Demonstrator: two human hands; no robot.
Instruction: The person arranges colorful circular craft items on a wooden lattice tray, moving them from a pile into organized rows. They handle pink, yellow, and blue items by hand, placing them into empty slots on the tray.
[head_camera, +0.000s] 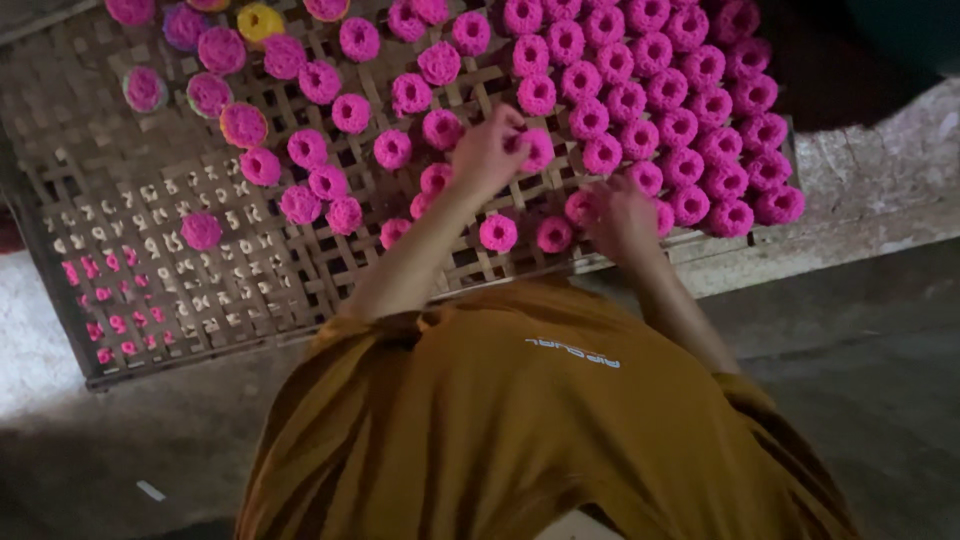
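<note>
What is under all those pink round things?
A woven bamboo tray with small square gaps lies under the pink rounds. Under its bare part, pale ground and pink stains show through. Beneath the packed rounds and both hands, left and right, the weave is covered.

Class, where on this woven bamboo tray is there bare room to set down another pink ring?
Bare weave lies at the bamboo tray near-left corner, around one lone pink ring. The far-right block of packed pink rings is crowded; both hands work at its edge.
</note>
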